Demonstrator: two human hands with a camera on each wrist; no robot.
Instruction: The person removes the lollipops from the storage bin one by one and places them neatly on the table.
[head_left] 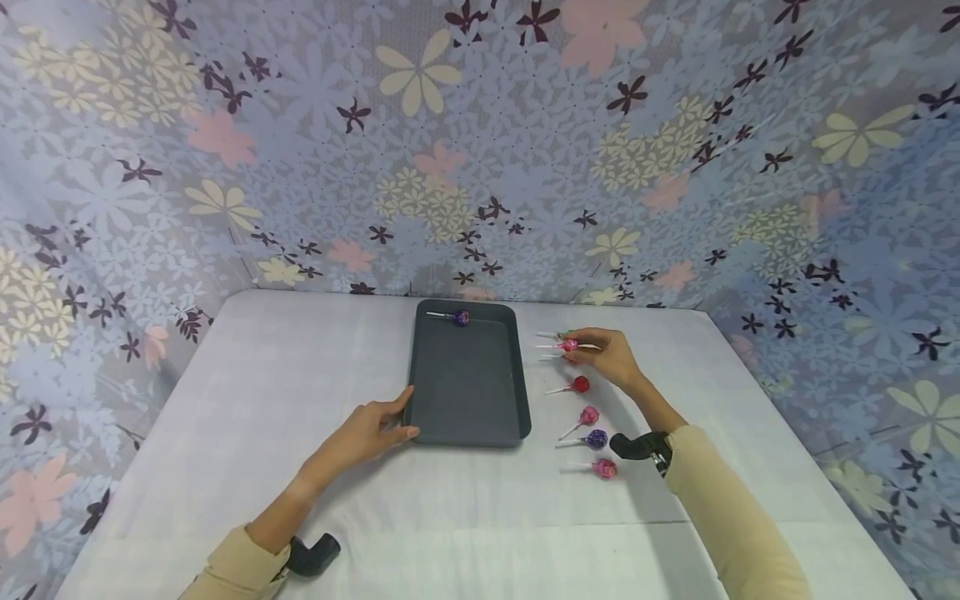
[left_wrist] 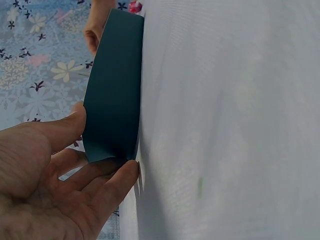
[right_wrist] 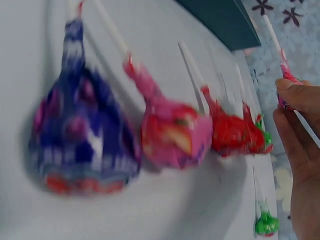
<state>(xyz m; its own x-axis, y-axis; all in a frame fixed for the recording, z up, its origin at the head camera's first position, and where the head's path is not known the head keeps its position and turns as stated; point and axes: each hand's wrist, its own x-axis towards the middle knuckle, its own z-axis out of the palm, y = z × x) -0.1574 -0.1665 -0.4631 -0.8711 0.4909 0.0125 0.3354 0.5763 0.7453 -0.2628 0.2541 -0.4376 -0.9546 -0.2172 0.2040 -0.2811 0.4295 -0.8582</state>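
My right hand (head_left: 607, 357) pinches a pink-wrapped lollipop (head_left: 568, 345) between thumb and fingers, its white stick pointing left. In the right wrist view this lollipop (right_wrist: 284, 69) is raised above the white cloth. A green lollipop (right_wrist: 266, 223) lies below that hand, and a red one lies close by it. At the near left corner of a dark grey tray (head_left: 414, 367), my left hand (head_left: 362, 435) grips the rim and outer wall. The left wrist view shows the thumb at the rim and the fingers around the corner. A purple lollipop (head_left: 461, 317) lies at the tray's far end.
Right of the tray, a loose column of lollipops lies on the white cloth (head_left: 300, 350): a red one (head_left: 580, 384), a pink one (head_left: 589, 415), a purple one (head_left: 596, 439) and another pink one (head_left: 604, 468). Flowered fabric (head_left: 525, 167) rises behind the table.
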